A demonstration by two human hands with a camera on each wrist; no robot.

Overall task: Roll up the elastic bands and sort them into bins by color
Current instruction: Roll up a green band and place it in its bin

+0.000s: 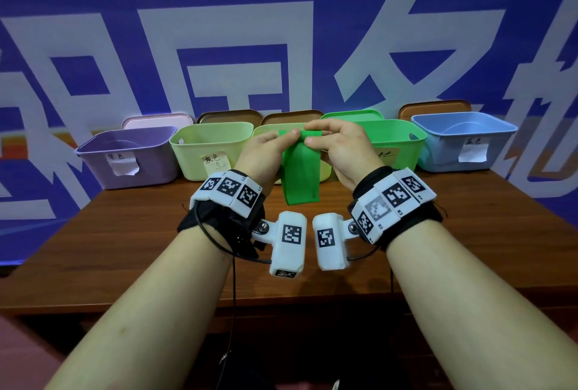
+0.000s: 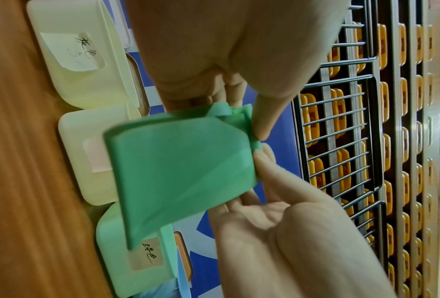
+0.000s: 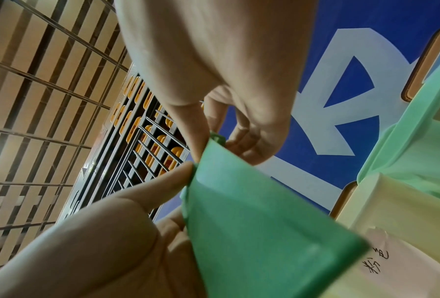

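A green elastic band (image 1: 301, 177) hangs flat in the air above the wooden table (image 1: 156, 249), in front of the row of bins. My left hand (image 1: 283, 139) and right hand (image 1: 312, 136) pinch its top edge side by side between thumbs and fingertips. That edge is curled over into a small roll; the rest hangs down loose. In the left wrist view the band (image 2: 178, 171) spreads below my left hand (image 2: 244, 121). The right wrist view has the band (image 3: 252, 221) under my right hand (image 3: 213, 145). The green bin (image 1: 403, 152) stands just right of my hands.
Along the back of the table stand a purple bin (image 1: 150, 167), a pale green bin (image 1: 194, 155), a pale yellow bin (image 1: 266, 131) behind the band, and a blue bin (image 1: 444, 152). Lids (image 1: 228, 116) lean behind them against the blue wall.
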